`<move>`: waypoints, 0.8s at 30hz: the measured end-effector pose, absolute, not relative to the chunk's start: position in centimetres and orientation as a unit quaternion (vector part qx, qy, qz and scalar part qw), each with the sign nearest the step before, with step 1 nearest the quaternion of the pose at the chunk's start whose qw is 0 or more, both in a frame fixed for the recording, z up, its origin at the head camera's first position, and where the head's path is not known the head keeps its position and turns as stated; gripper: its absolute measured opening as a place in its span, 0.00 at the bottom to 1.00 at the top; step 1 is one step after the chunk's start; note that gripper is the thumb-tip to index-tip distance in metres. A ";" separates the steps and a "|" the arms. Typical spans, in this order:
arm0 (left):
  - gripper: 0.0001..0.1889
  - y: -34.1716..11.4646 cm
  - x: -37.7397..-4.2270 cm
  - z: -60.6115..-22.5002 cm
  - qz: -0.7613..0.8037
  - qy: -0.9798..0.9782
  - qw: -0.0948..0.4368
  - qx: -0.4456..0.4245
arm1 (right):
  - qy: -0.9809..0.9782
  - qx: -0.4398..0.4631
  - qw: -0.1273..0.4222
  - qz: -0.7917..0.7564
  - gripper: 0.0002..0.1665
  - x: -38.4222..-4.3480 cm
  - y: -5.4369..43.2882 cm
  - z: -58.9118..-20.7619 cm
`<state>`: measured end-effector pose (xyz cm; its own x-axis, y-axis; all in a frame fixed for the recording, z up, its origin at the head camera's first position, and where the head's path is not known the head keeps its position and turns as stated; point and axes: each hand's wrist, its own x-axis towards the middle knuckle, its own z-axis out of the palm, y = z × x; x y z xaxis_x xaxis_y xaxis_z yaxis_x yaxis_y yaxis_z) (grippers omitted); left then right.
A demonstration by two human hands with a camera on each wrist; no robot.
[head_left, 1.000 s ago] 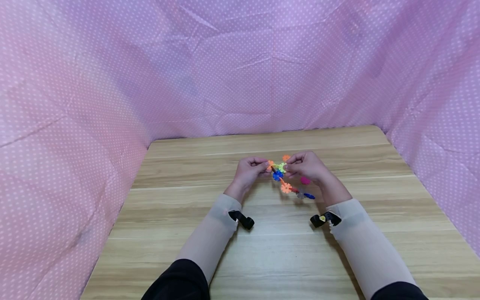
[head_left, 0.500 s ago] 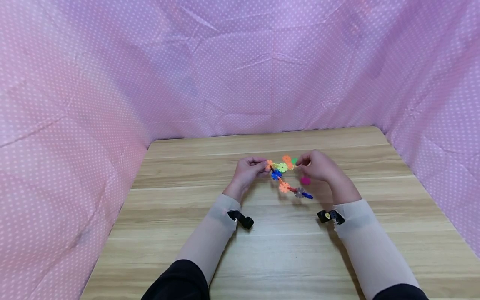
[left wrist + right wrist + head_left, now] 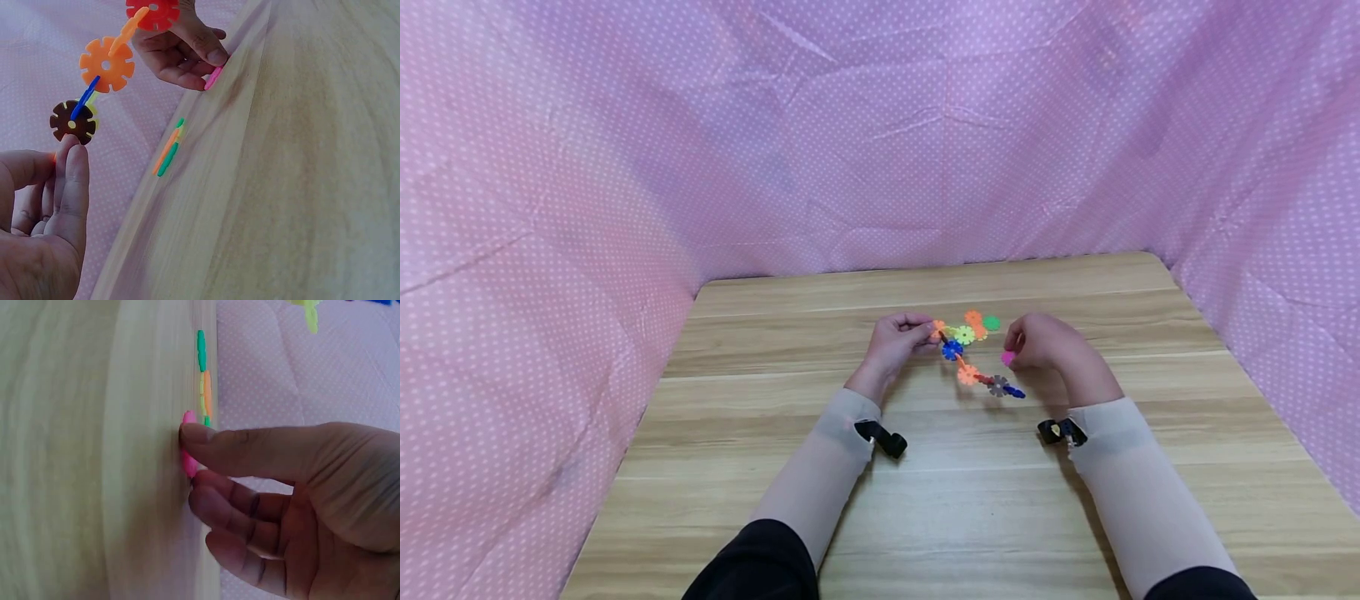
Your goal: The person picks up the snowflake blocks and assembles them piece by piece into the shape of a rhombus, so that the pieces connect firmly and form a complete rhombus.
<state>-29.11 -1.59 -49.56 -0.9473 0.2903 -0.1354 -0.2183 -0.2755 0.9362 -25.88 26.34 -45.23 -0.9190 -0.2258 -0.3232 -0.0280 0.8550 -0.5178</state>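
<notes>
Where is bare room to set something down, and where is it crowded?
Bare tabletop lies left of the left sleeve, right of the right sleeve, and between them. Crowded: between the left hand and right hand, with the disc chain and discs lying flat.

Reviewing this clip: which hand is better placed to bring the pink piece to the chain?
Probably the right hand: it touches the pink piece. The left hand is farther away and occupied, holding the chain of flower-shaped pieces.
</notes>
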 end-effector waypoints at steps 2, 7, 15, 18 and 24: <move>0.07 -1.6 -29.1 -49.6 0.798 0.580 0.158 0.032 | 0.943 -0.067 0.190 -0.266 0.11 -25.9 26.4 -45.4; 0.08 -1.7 -29.1 -49.5 0.797 0.582 0.156 0.033 | 0.939 -0.067 0.174 -0.290 0.09 -26.1 26.4 -45.8; 0.07 -1.9 -29.1 -49.3 0.800 0.579 0.151 0.034 | 0.928 -0.053 0.122 -0.348 0.04 -26.4 26.3 -45.9; 0.07 -1.9 -29.2 -49.4 0.801 0.578 0.150 0.031 | 0.916 -0.055 0.105 -0.382 0.05 -26.5 26.3 -45.9; 0.07 -2.1 -29.3 -49.3 0.800 0.582 0.145 0.024 | 0.901 -0.067 0.077 -0.421 0.06 -26.7 26.0 -45.7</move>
<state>-29.27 -2.07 -49.32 -0.9567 0.2604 -0.1298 -0.2034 -0.2798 0.9382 -26.66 26.03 -45.71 -0.9791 -0.1859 -0.0825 -0.0560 0.6362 -0.7695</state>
